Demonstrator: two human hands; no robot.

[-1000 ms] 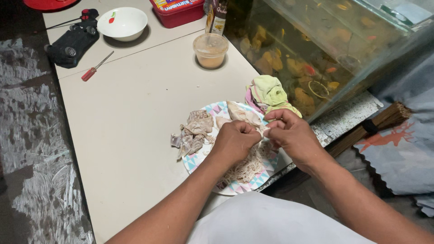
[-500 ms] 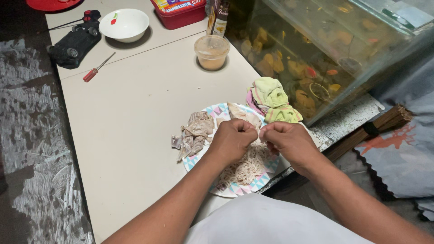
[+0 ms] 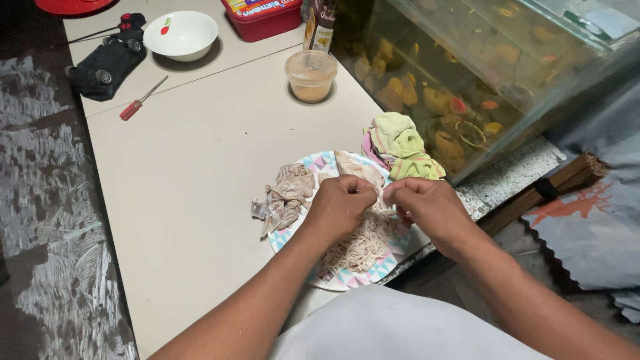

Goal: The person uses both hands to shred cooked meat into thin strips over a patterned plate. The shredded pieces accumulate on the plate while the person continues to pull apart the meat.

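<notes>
A paper plate (image 3: 323, 162) with a pastel triangle pattern sits near the table's front right edge. On it lie a heap of pale shredded meat (image 3: 367, 245), a larger piece of cooked meat (image 3: 357, 168) at the back, and greyish skin scraps (image 3: 287, 193) spilling over the left rim. My left hand (image 3: 339, 208) and my right hand (image 3: 430, 208) are held close together above the plate, fingertips pinched on a small piece of meat between them. The piece itself is mostly hidden by the fingers.
A crumpled green and pink cloth (image 3: 400, 143) lies behind the plate. A lidded plastic cup (image 3: 310, 75), white bowl (image 3: 180, 35), red-handled screwdriver (image 3: 141, 99), black toy car (image 3: 107, 63) and red box (image 3: 263, 17) stand farther back. A glass fish tank (image 3: 480, 73) borders the right.
Both hands dropped slightly toward the plate and came closer together, still pinching the meat. Nothing else on the table has moved.
</notes>
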